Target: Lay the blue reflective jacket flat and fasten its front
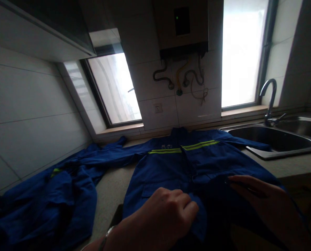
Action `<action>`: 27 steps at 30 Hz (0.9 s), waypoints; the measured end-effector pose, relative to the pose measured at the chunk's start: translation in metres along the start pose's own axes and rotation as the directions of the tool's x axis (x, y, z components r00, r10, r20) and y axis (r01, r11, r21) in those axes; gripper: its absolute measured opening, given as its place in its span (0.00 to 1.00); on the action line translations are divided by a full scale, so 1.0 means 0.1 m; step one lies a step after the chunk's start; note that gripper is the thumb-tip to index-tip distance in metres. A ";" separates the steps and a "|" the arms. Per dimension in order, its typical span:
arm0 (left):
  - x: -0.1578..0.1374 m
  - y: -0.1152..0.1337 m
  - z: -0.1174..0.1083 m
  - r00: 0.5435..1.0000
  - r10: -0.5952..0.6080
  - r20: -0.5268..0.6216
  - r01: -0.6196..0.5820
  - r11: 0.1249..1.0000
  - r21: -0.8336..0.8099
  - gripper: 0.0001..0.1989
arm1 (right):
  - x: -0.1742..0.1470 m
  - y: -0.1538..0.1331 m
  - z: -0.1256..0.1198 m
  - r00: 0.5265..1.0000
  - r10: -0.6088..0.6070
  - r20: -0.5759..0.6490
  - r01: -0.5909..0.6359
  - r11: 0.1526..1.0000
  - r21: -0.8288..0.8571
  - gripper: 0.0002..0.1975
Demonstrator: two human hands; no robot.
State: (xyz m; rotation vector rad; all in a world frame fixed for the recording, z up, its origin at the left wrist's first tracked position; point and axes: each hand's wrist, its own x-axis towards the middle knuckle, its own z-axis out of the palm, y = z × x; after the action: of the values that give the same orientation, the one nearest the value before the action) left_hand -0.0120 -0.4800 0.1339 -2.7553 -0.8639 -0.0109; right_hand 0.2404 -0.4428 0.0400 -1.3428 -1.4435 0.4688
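Note:
A blue work jacket with yellow-green stripes across the chest lies spread front up on the counter, its collar toward the wall. My left hand, with a bracelet at the wrist, is closed at the lower front of the jacket, knuckles up; its fingertips are hidden. Over on the right, my right hand pinches the dark front edge of the jacket between thumb and fingers. The cloth between my hands is lifted and in deep shadow.
More blue clothing lies crumpled on the counter at left. One jacket sleeve reaches over the edge of the sink, beside the faucet. A water heater with hoses hangs on the wall between two windows.

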 end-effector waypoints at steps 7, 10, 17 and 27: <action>0.17 -0.03 0.28 0.942 0.256 -0.216 -0.214 0.956 0.200 0.06 | -0.13 -0.24 0.17 0.981 -0.019 0.192 -0.023 0.976 0.214 0.10; 0.22 -0.09 0.37 0.884 0.343 -0.319 -0.261 0.926 0.274 0.11 | -0.15 -0.28 0.25 0.964 -0.026 0.263 -0.054 0.956 0.290 0.09; 0.24 -0.25 0.43 0.794 0.405 -0.454 -0.283 0.907 0.313 0.11 | -0.17 -0.30 0.32 0.968 -0.043 0.249 -0.038 0.950 0.310 0.12; 0.25 -0.28 0.51 0.785 0.383 -0.487 -0.258 0.917 0.306 0.11 | -0.22 -0.26 0.40 0.988 -0.020 0.150 -0.031 0.944 0.330 0.11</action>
State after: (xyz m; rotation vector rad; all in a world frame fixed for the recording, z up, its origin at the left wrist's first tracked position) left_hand -0.0104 -0.4317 0.0931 -2.4406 -0.2154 -0.5652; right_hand 0.1897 -0.4558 0.0375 -1.0584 -1.4088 0.7958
